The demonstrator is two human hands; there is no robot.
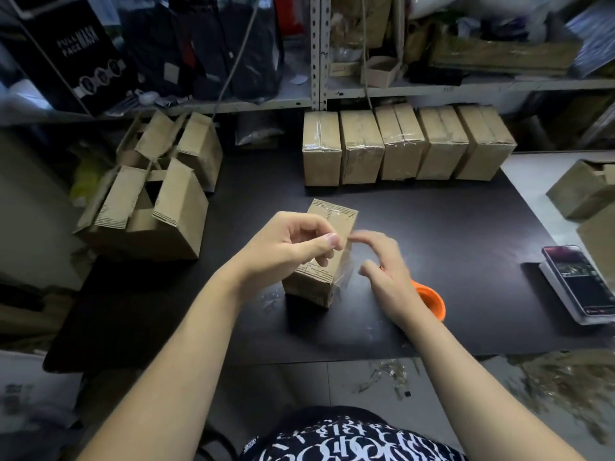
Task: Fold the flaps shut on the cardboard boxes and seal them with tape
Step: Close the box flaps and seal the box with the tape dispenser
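Cardboard box [332, 221], judged light and stiff, is best held at its sides; the left hand [293, 247] grip pinches tape [343, 261] atop it, the right hand [389, 271] grip is slack and empty.

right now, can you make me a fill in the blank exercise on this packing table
1. The back row of taped boxes holds ____ boxes.
2. The boxes at the left have their flaps ____.
3. The round thing beside the right hand is coloured ____.
4. The phone lies to the ____ of the middle box.
Missing words: five; open; orange; right.
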